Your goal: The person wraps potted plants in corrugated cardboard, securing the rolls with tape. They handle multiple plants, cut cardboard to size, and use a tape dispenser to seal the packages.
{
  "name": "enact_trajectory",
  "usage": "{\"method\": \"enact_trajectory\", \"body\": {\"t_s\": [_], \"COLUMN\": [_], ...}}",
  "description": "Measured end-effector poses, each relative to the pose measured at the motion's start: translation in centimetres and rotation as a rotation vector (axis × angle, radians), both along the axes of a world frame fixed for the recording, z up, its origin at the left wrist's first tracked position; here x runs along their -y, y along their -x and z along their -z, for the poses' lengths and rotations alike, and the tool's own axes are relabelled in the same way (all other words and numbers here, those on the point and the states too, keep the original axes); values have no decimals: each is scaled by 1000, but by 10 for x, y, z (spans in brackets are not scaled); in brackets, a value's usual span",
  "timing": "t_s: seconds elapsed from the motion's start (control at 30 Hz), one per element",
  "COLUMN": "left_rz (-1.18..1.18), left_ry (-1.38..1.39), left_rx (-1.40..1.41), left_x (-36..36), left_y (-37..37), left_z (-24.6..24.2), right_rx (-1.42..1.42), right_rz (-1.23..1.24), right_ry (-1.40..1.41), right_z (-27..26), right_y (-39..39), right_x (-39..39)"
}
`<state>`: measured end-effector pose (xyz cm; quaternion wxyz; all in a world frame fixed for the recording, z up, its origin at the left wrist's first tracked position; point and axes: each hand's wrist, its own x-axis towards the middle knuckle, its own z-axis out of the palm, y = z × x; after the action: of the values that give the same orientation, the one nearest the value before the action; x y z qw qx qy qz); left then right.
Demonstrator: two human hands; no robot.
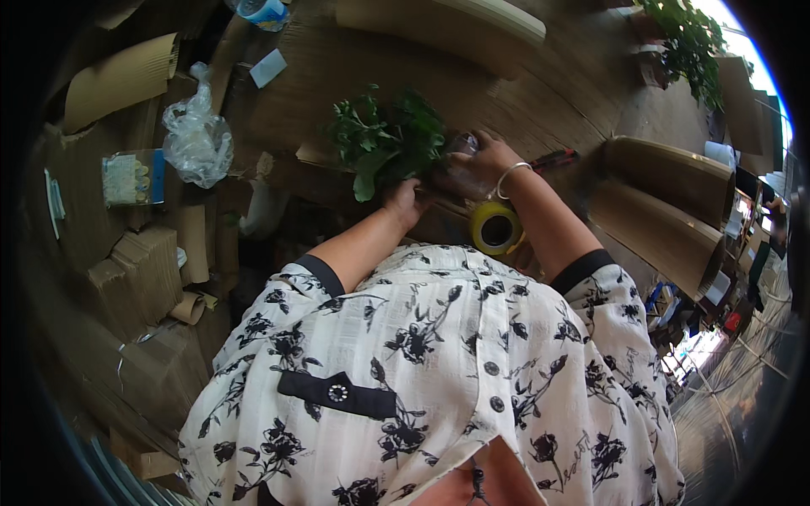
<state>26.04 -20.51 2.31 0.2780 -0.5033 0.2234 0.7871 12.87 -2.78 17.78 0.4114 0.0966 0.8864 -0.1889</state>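
A leafy green plant (395, 136) lies on its side before me, its leaves pointing left. My right hand (484, 158), with a bangle at the wrist, grips the plant's pot (459, 174), which seems wrapped in clear plastic. Under the leaves, my left hand (405, 202) is at the base of the plant, its fingers partly hidden; whether it grips is unclear. A roll of yellow tape (495, 228) is just below my right wrist. Beyond that wrist lies a red and black hand tool (555, 160).
Curved cardboard sheets (664, 183) stand at the right, another (443, 31) at the far side. Leafy potted plants (686, 50) are at the upper right. Leftward are a clear plastic bag (199, 136), a printed packet (133, 178) and stacked flat cardboard (142, 265).
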Motion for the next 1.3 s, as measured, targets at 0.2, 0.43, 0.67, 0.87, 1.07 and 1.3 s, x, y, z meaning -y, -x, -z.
{"method": "enact_trajectory", "body": {"t_s": [0.2,0.43,0.67,0.87,1.07,1.3], "left_rz": [7,30,-29,133,1066,1998], "left_ry": [44,43,-90,-117,437,1439], "left_rx": [146,165,143,121,-908,-1637], "left_x": [-11,-24,-12,-5,30,40], "left_y": [13,10,28,30,55,132], "left_z": [-36,-30,-59,-67,-157,-143], "right_rx": [15,51,-423,-763,-749,-498], "right_rz": [-5,-64,-277,-356,-391,-342], "right_ry": [25,-68,-70,-69,-109,-125], "right_z": [-4,-8,-20,11,31,-3], "right_y": [-4,-5,-63,-92,-85,-54], "right_x": [-5,2,17,20,9,13]}}
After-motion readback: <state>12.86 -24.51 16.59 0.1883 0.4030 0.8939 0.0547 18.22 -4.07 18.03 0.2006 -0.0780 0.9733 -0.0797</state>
